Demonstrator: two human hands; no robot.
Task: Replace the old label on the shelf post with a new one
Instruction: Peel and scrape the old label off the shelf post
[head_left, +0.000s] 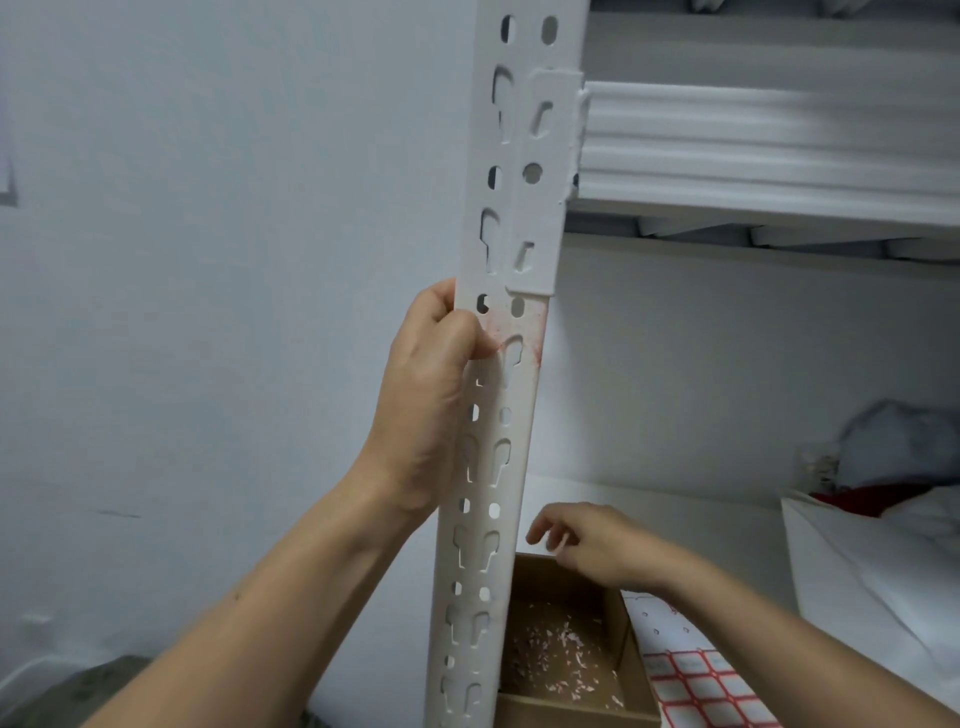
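Note:
A white slotted shelf post (519, 223) runs up the middle of the head view. At mid height it carries pale red residue of the old label (524, 332). My left hand (431, 395) grips the post's left edge, with the thumb pressed on the residue patch. My right hand (587, 545) hovers lower, over the back edge of a cardboard box (631, 639), fingers loosely curled; a small pale scrap seems pinched at the fingertips, but I cannot tell for sure. A sheet of new red-bordered labels (701, 686) lies right of the box.
The box holds several scraped label shreds (561, 660). A white shelf beam (753, 140) joins the post at upper right. A white box with red and white cloth (883, 519) sits on the lower shelf at right. A bare wall is on the left.

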